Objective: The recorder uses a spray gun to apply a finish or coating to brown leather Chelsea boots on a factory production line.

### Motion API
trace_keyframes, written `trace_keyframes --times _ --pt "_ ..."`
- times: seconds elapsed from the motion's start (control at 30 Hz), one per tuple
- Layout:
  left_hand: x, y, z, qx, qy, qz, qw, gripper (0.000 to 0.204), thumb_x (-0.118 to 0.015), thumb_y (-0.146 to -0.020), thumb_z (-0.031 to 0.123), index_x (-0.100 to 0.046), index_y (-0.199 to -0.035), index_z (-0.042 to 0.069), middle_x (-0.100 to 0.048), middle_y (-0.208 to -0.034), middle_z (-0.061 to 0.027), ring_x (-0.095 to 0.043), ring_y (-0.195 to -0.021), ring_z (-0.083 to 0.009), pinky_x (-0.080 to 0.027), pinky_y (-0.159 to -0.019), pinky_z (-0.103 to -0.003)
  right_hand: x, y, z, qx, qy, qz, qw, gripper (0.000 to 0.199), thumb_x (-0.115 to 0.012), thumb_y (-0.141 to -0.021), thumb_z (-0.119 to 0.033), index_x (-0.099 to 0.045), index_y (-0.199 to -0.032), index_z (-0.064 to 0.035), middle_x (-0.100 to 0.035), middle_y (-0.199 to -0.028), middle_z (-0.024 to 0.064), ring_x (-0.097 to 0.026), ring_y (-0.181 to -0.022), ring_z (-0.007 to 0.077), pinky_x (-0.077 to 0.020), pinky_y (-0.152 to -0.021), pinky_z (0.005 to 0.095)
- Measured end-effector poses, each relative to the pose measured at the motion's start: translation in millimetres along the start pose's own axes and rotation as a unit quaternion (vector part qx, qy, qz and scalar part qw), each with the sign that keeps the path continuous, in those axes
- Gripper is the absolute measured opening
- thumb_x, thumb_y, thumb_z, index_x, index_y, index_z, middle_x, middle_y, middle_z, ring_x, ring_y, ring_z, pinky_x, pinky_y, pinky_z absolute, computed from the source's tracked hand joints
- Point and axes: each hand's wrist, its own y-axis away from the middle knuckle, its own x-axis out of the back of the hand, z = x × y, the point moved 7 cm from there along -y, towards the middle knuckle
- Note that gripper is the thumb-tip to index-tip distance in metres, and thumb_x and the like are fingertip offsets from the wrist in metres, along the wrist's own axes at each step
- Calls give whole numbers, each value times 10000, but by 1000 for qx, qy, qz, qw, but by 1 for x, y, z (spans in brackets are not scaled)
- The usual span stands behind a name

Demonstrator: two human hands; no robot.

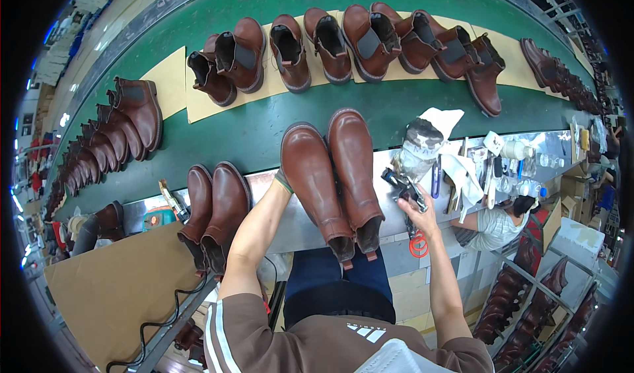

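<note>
Two brown ankle boots (333, 175) lie side by side in front of me, toes pointing away, on the metal bench edge (284, 231). My left hand (282, 180) is mostly hidden behind the left boot of the pair and holds it at its side. My right hand (415, 208) is off to the right of the pair, fingers closed on a small dark tool (403, 187). A stained white cloth bundle (420, 145) sits just beyond that tool.
Another brown boot pair (214, 214) stands at my left. Several boots on tan cardboard sheets (168, 79) ride the green conveyor (264, 132) beyond. Bottles and small tools (508, 168) crowd the bench at right, where another person (495, 224) sits. A cardboard sheet (112, 287) lies lower left.
</note>
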Motion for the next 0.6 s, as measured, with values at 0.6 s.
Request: trace_keyframes --times 0.6 --pt "31 8 -2 -27 -532 57 844 379 -456 -962 133 -414 -1332 59 -474 -1316 -88 -448 -1180 -168 -310 -1062 -318 -11 40 -274 41 -37 -67 996 386 -716 -802 -105 -576 -1102 92 -664 -846 149 -603 -693 118 -485 -653 252"
